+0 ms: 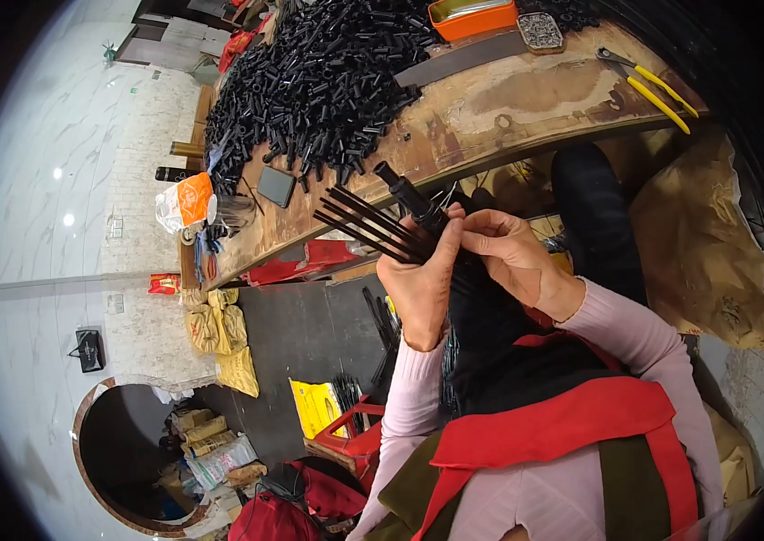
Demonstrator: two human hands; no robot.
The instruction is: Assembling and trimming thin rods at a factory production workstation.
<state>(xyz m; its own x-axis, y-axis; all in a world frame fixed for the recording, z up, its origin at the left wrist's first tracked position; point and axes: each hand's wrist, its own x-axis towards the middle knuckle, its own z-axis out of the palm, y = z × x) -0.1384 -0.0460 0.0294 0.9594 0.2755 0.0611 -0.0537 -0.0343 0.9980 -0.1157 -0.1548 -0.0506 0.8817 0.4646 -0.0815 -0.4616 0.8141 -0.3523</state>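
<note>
My left hand [423, 293] is closed around several thin black rods [366, 222], which fan out to the upper left. A stepped black tubular piece [407, 197] stands up beside the rods at the fingers of this hand. Thin light strands [446, 195] show just behind it. My right hand [519, 257] meets the left thumb, its thumb and forefinger pinched together. What lies in that pinch is hidden. Both hands are above my lap, close to the near edge of the wooden table [490, 117].
A big heap of short black tubes [310, 81] covers the table's left. Beyond lie an orange tray [472, 18], a patterned metal box [541, 32] and yellow-handled pliers [648, 86]. A dark square block [276, 187] rests near the edge. A red stool [355, 442] stands below.
</note>
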